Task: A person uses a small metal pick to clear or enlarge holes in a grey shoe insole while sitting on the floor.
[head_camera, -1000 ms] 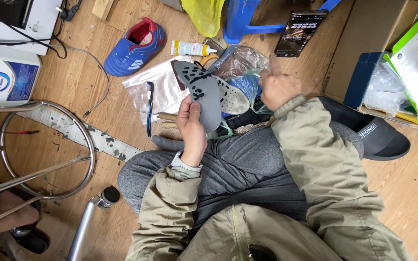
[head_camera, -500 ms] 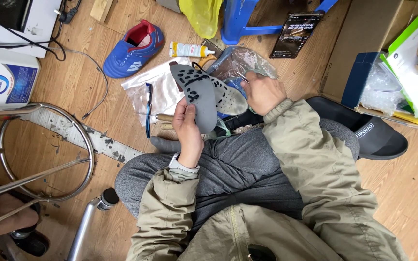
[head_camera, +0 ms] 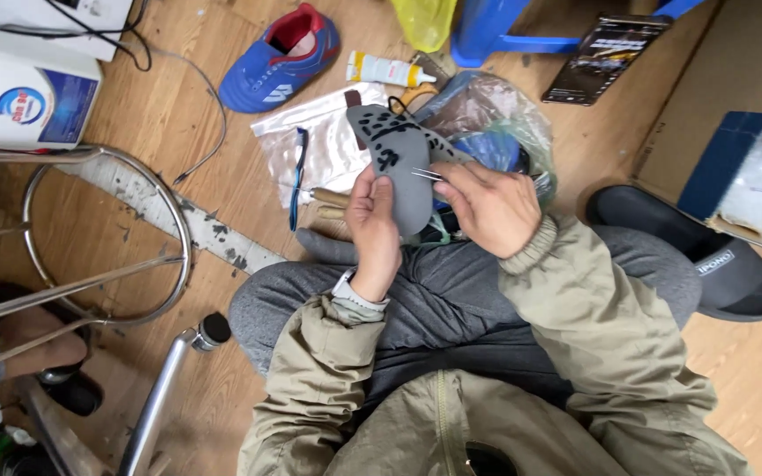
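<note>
Even, soft daylight-like light, no hard shadows. Wood floor [head_camera: 178,115] bright toward 12 o'clock, dimmer at 7 o'clock corner. Mild glare on plastic bag [head_camera: 496,106] and metal stool ring [head_camera: 178,220]. Focus sharp throughout; slight wide-angle bend at edges.

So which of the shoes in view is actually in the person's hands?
The grey shoe, sole up, gripped by the left hand with the right hand touching it. The blue shoe and black slipper lie on the floor.

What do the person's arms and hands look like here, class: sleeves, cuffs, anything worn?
Both arms wear olive-khaki jacket sleeves with ribbed cuffs. The left hand is bare, with a pale band at its wrist. The right hand is bare, with no gloves or rings visible.
</note>
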